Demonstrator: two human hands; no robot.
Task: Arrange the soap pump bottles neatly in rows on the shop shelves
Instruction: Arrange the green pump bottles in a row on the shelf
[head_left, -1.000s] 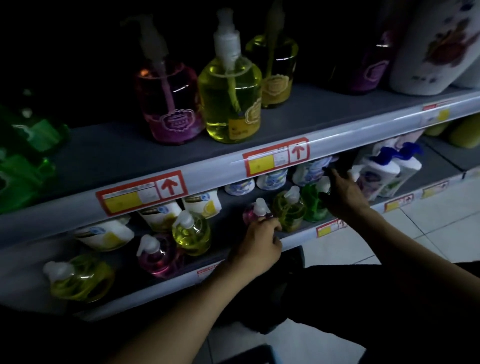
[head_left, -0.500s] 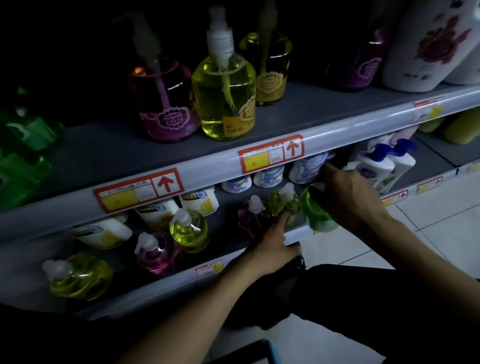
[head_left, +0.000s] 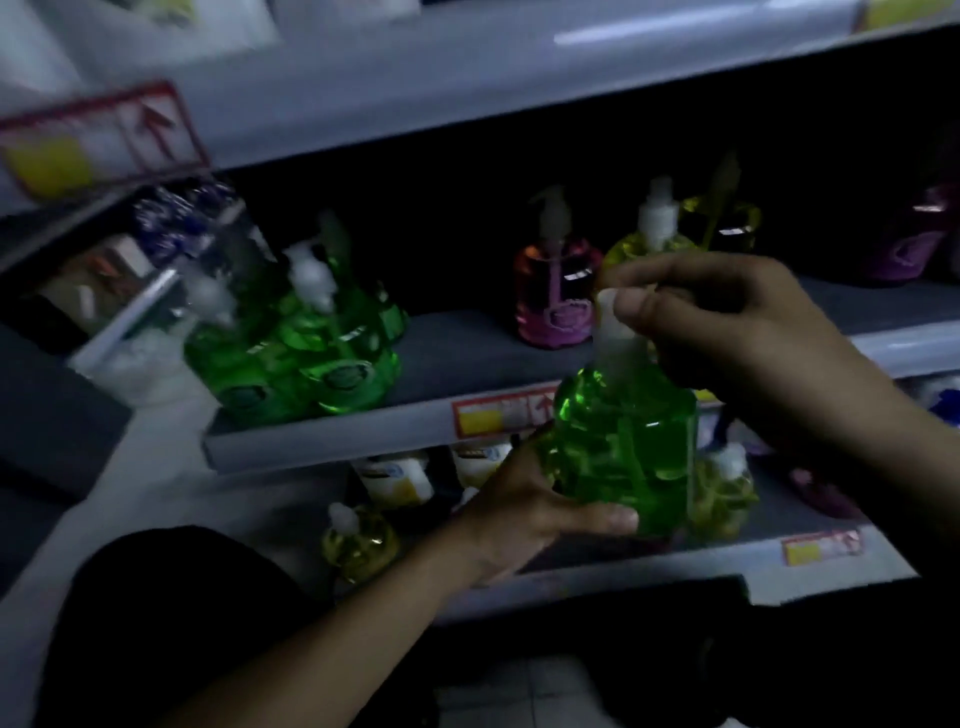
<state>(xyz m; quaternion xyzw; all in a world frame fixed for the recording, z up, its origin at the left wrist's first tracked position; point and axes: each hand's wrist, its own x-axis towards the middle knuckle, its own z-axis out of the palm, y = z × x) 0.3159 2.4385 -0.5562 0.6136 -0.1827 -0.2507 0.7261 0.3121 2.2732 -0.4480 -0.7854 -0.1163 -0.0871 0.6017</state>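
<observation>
A green soap pump bottle (head_left: 623, 447) is held up in front of the shelves. My left hand (head_left: 524, 509) grips its lower body from the left, thumb across the front. My right hand (head_left: 727, 332) pinches its white pump head at the top. On the middle shelf (head_left: 467, 353) a cluster of green pump bottles (head_left: 306, 353) stands at the left. A pink bottle (head_left: 556, 291) and a yellow bottle (head_left: 654, 234) stand further right, partly behind my right hand. Small yellow bottles (head_left: 358, 540) sit on the lower shelf.
White tubs with yellow labels (head_left: 395, 478) stand at the back of the lower shelf. Red and yellow price tags (head_left: 498, 415) run along the shelf edges. A purple bottle (head_left: 904, 249) stands at the far right. The picture is dim and blurred.
The green bottle has come off the lower shelf and now sits raised in both hands. My left hand left the pink bottle. The camera swung left and up.
</observation>
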